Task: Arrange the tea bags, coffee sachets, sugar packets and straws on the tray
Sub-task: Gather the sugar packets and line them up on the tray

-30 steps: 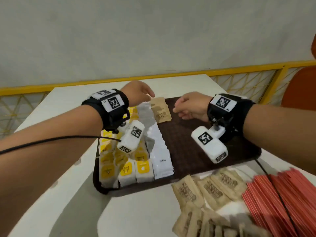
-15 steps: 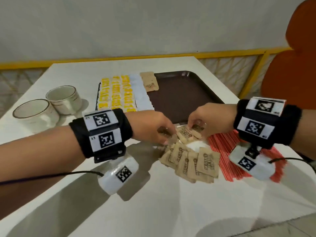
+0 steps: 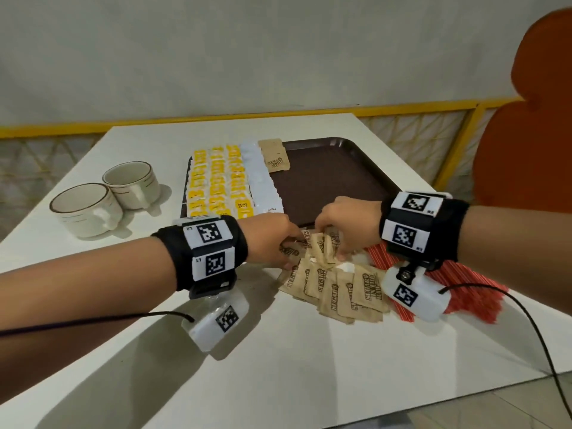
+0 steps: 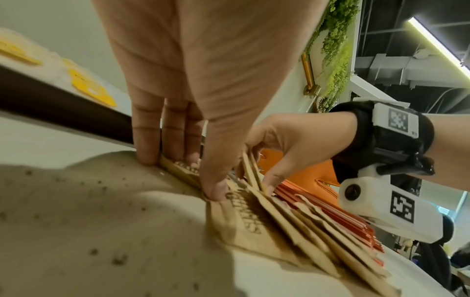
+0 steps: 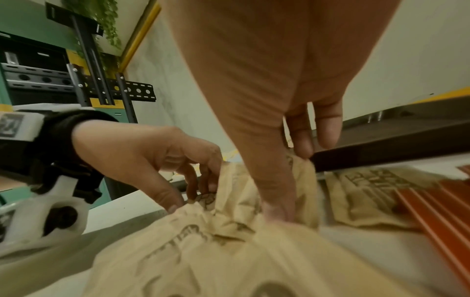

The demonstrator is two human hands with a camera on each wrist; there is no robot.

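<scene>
A loose pile of brown sugar packets (image 3: 337,289) (image 4: 254,227) (image 5: 203,251) lies on the white table just in front of the dark brown tray (image 3: 325,181). My left hand (image 3: 272,243) (image 4: 183,174) pinches packets at the pile's far left between thumb and fingers. My right hand (image 3: 343,224) (image 4: 254,180) (image 5: 287,186) pinches a few upright packets beside it. On the tray's left part lie rows of yellow tea bags (image 3: 216,184), a column of white coffee sachets (image 3: 263,184) and one sugar packet (image 3: 275,156). Red straws (image 3: 464,292) (image 4: 330,209) lie on the table, right of the pile.
Two beige cups (image 3: 133,184) (image 3: 86,212) stand on the table, left of the tray. An orange chair (image 3: 526,134) is at the right and a yellow railing (image 3: 402,109) runs behind the table. Cables trail from both wrist cameras over the table's near part.
A second ago both hands were over the tray by the single sugar packet. They have come back to the pile on the table and closed their fingers on packets there.
</scene>
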